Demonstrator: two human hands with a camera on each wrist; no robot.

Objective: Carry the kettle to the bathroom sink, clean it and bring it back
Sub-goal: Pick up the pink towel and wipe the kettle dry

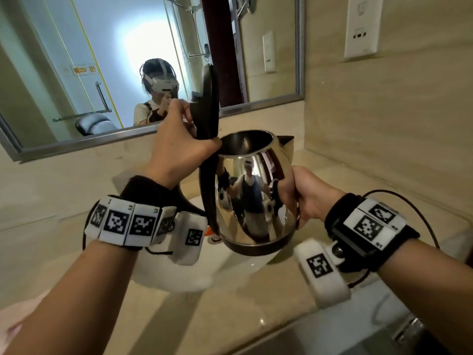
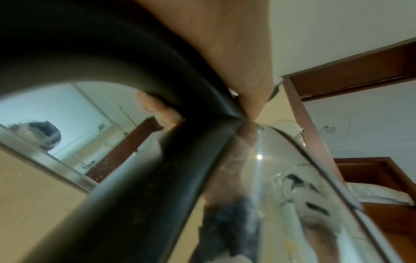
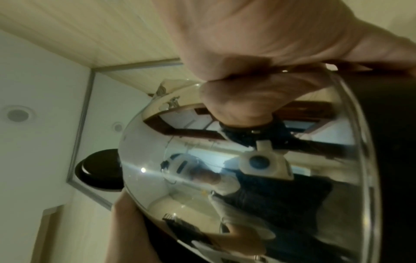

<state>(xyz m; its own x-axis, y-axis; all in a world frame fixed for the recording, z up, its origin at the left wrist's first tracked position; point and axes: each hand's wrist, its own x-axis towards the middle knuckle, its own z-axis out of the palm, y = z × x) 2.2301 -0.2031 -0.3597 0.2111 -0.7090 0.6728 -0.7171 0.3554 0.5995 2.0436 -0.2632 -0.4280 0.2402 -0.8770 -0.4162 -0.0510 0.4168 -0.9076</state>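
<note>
The kettle [image 1: 252, 190] is up in the air over the white sink [image 1: 174, 275], lid [image 1: 208, 98] flipped wide open and standing upright. The left hand [image 1: 176, 147] is wrapped around the black handle [image 1: 207, 201] at the top, fingers curled tight; the right hand [image 1: 304, 198] cups the polished body, fingers pressed around its far side. The danger, as I judge it: that mirror-smooth steel (slippery once wet) could slide out of the right palm, and the raised lid could swing into the mirror [image 1: 102, 60] frame just behind. Room is tight at the back and right, where the tiled wall [image 1: 384, 124] closes in; the open space is toward the person, over the counter [image 1: 204, 316].
</note>
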